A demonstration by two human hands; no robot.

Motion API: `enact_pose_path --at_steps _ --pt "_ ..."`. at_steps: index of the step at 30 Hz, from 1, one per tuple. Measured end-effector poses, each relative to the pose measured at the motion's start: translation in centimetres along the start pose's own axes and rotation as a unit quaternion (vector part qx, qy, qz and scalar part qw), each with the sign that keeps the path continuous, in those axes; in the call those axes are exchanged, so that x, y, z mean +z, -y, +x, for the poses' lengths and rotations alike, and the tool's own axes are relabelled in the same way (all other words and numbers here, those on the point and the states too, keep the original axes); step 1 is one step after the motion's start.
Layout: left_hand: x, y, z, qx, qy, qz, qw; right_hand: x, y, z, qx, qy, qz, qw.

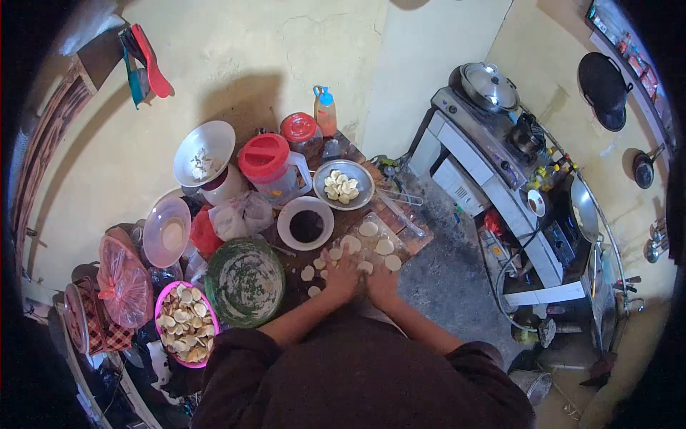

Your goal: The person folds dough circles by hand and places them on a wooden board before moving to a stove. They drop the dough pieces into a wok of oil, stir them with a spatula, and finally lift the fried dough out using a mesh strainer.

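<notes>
Flat pale dough rounds point(384, 247) lie on a floured board near the table's front edge. My left hand point(343, 277) rests among them with its fingers stretched forward, near several rounds at its left. Close beside it, my right hand point(381, 281) reaches down to the board, with one round touching or just under its fingertips; its fingers are small and partly merged with the dough. Beyond the hands stand a white bowl of dark liquid point(306, 226) and a metal bowl point(322, 175) with pale folded pieces point(341, 187).
A green floured basin point(245, 282) and a pink-rimmed basket point(159, 314) of pale pieces stand at the left. Behind are a red-lidded jug point(263, 156), a white bowl point(205, 136) and a bottle point(325, 114). A stove counter point(477, 159) stands at the right.
</notes>
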State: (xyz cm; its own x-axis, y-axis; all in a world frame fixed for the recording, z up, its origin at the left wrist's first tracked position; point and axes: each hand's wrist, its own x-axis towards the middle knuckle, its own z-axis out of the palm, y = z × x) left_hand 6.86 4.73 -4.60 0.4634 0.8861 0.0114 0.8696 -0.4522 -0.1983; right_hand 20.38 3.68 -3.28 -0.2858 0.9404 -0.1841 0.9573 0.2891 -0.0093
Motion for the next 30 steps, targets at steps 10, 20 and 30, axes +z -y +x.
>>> enact_pose_path --at_steps 10,20,30 --pt "-2.5 3.3 -0.4 0.012 -0.059 -0.151 0.987 1.2 0.1 -0.1 -0.016 -0.088 0.024 0.996" --pt "-3.6 4.8 -2.7 -0.038 0.035 -0.268 0.962 2.4 1.6 -2.2 -0.07 0.037 0.119 0.99" --pt "-2.6 4.4 -2.7 -0.038 0.007 -0.243 0.969 -1.2 -0.1 0.7 -0.015 0.235 0.182 0.955"
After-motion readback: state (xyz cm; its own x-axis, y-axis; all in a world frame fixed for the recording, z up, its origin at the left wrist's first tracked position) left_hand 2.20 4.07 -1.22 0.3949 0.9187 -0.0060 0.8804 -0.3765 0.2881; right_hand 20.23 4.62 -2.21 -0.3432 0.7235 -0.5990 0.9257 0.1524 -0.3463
